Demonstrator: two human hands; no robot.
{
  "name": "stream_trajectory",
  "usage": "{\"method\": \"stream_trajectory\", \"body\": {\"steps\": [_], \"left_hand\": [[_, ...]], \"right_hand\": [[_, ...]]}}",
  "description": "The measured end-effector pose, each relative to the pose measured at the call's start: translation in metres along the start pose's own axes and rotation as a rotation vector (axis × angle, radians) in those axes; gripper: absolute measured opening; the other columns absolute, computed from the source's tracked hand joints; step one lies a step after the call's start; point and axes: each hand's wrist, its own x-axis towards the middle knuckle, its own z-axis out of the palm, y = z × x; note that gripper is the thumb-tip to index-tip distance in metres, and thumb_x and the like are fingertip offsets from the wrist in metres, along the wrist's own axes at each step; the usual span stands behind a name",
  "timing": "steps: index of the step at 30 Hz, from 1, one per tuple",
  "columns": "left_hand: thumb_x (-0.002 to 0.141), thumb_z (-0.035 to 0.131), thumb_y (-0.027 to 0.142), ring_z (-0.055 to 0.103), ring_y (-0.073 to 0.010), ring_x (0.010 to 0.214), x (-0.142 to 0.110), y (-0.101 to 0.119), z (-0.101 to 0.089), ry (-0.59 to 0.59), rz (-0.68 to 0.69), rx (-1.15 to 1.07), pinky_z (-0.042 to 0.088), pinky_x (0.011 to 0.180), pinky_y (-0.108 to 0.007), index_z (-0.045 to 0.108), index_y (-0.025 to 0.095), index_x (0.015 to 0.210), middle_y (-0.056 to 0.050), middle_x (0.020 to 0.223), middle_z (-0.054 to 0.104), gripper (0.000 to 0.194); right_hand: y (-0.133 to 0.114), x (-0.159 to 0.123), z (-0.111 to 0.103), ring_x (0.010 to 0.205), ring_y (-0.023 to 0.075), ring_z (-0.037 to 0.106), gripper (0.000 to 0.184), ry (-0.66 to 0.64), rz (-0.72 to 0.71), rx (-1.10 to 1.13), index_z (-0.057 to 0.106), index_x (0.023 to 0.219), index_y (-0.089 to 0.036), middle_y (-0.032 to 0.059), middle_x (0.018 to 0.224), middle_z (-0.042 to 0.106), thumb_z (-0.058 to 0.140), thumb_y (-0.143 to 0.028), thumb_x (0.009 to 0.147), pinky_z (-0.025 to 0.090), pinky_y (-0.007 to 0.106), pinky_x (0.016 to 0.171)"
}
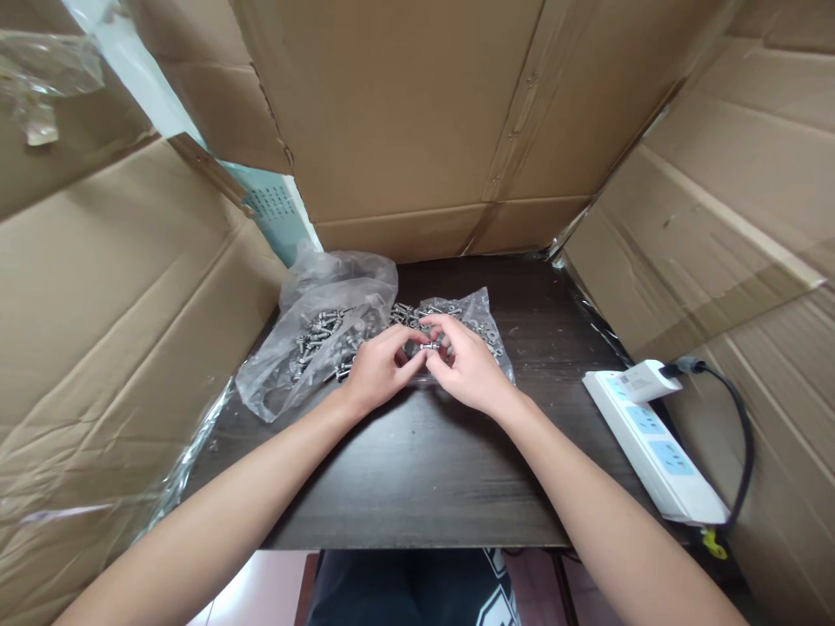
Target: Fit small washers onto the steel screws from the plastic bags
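Observation:
Between the fingertips of my two hands is a small silver bolt (429, 346), lying sideways. My left hand (382, 365) pinches its left end, thumb and forefinger closed. From the other side my right hand (466, 361) grips the bolt's right end with curled fingers. Whether a nut or washer sits on it is too small to tell. Just behind and left of my hands, a clear plastic bag (267, 378) holds many bolts (319, 335). Beyond my right hand, a second clear bag (479, 304) has small metal nuts or washers (489, 335) on it, partly hidden by my fingers.
The dark wooden table (417, 469) is walled by cardboard panels at the back (404, 113), left (117, 330) and right (737, 217). At the right edge lies a white power strip (658, 461) with a white plug adapter (643, 381) and a black cable (747, 435).

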Motion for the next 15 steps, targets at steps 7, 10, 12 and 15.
{"method": "stream_trajectory", "body": {"steps": [7,10,12,15], "left_hand": [[0.094,0.067,0.019,0.061,-0.0073,0.058,-0.0002,0.0008,-0.0017,0.009,0.020,0.004,0.051,0.061,-0.020,0.070,0.019,0.105,-0.001,0.096,0.072,0.011],[0.094,0.067,0.019,0.062,-0.0075,0.058,0.0002,0.0006,-0.0021,-0.006,0.010,0.004,0.051,0.060,-0.020,0.071,0.019,0.106,-0.002,0.096,0.073,0.012],[0.094,0.067,0.018,0.063,-0.0079,0.059,0.0005,0.0004,-0.0021,-0.020,0.000,-0.001,0.051,0.060,-0.020,0.070,0.019,0.108,-0.002,0.098,0.073,0.014],[0.093,0.067,0.018,0.062,-0.0076,0.057,0.0008,0.0001,-0.0018,-0.023,-0.016,-0.012,0.052,0.060,-0.021,0.070,0.019,0.108,-0.002,0.100,0.074,0.016]], "right_hand": [[-0.0004,0.0018,0.0015,0.068,0.0136,0.057,0.044,0.022,0.069,0.047,0.058,0.127,-0.023,0.0028,0.101,0.062,0.058,-0.019,0.083,0.049,0.031,0.067],[-0.0016,0.0018,0.0021,0.067,0.0133,0.057,0.043,0.019,0.092,0.072,0.058,0.125,-0.023,0.0022,0.098,0.062,0.057,-0.018,0.083,0.048,0.030,0.066],[-0.0023,0.0016,0.0023,0.067,0.0132,0.056,0.043,0.024,0.098,0.087,0.058,0.125,-0.022,0.0018,0.097,0.061,0.057,-0.018,0.082,0.048,0.030,0.065],[-0.0028,0.0015,0.0025,0.066,0.0127,0.056,0.044,0.040,0.098,0.101,0.058,0.124,-0.023,0.0012,0.096,0.062,0.058,-0.017,0.080,0.047,0.029,0.064]]}}
